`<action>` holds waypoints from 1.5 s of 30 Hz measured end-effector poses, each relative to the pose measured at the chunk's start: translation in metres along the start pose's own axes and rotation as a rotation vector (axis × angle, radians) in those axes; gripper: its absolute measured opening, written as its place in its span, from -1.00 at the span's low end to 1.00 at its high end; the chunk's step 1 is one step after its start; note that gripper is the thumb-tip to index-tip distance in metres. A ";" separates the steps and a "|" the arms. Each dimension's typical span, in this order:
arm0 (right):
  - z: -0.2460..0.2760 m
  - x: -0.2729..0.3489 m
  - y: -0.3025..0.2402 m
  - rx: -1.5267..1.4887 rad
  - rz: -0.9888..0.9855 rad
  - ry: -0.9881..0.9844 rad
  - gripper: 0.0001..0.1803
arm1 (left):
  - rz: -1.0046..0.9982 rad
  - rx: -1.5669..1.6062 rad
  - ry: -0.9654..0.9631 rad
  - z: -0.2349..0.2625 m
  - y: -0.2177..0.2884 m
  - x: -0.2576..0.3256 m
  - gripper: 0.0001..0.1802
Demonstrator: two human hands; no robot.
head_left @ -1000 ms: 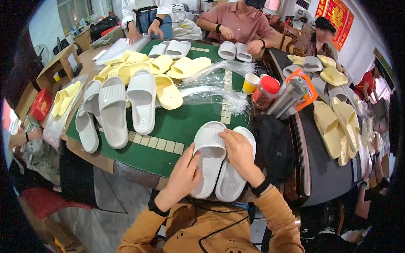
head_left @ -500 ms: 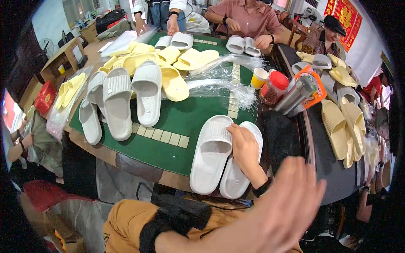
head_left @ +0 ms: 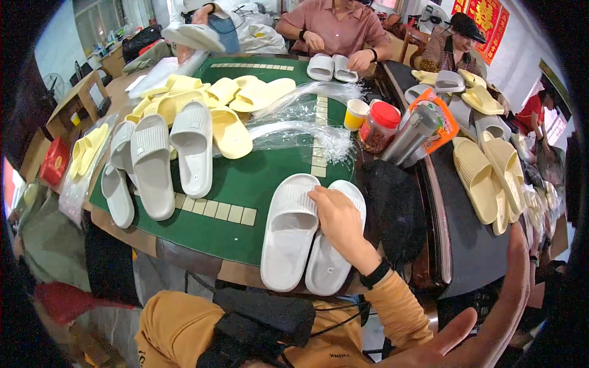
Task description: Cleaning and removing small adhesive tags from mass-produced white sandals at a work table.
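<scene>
A pair of light grey slides lies on the near edge of the green table top. My right hand (head_left: pixel 338 224) lies over the right slide (head_left: pixel 331 267), its fingers curled on the strap edge of the left slide (head_left: pixel 287 236), gripping the two where they meet. My left hand (head_left: pixel 491 325) is close to the camera at lower right, cut off by the frame, with thumb and finger stretched apart and nothing visible in it. Nearest to it are pale yellow slides (head_left: pixel 475 178) on the dark surface at right.
Grey slides (head_left: pixel 153 168) and piled yellow slides (head_left: pixel 230 132) cover the left. Clear plastic bags (head_left: pixel 294 135), a paper cup (head_left: pixel 356 115), a red-lidded jar (head_left: pixel 379 127) and a grey flask (head_left: pixel 412 136) stand beyond. Across the table, a person in pink (head_left: pixel 334 27) handles grey slides (head_left: pixel 333 67).
My left hand has swung right and down, from over my right forearm toward the lower right. My right hand stays on the slides. A far person has lifted grey slides off the table.
</scene>
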State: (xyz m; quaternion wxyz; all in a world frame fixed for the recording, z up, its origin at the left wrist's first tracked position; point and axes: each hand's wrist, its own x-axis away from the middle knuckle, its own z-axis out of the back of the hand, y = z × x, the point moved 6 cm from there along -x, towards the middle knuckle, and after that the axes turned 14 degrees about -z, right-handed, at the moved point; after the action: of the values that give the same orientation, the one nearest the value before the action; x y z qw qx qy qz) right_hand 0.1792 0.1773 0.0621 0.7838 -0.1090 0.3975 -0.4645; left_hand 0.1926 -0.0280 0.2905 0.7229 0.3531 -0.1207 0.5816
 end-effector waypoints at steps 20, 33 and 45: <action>-0.013 0.003 0.012 0.060 -0.074 0.049 -0.73 | 2.493 -0.892 0.103 -0.022 -0.056 -0.053 -0.50; -0.015 0.004 0.014 0.034 -0.066 0.059 -0.73 | 1.931 -0.606 0.148 -0.051 -0.003 -0.039 -0.54; -0.014 0.004 0.010 0.065 -0.068 0.051 -0.72 | 2.121 -0.883 0.437 -0.051 -0.023 -0.061 -0.58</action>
State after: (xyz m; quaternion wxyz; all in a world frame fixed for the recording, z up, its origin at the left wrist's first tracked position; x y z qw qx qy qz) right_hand 0.1769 0.1825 0.0456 0.7603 -0.0854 0.3980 -0.5062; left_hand 0.1844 -0.0426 0.2100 -0.0594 -0.3139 -0.4196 0.8496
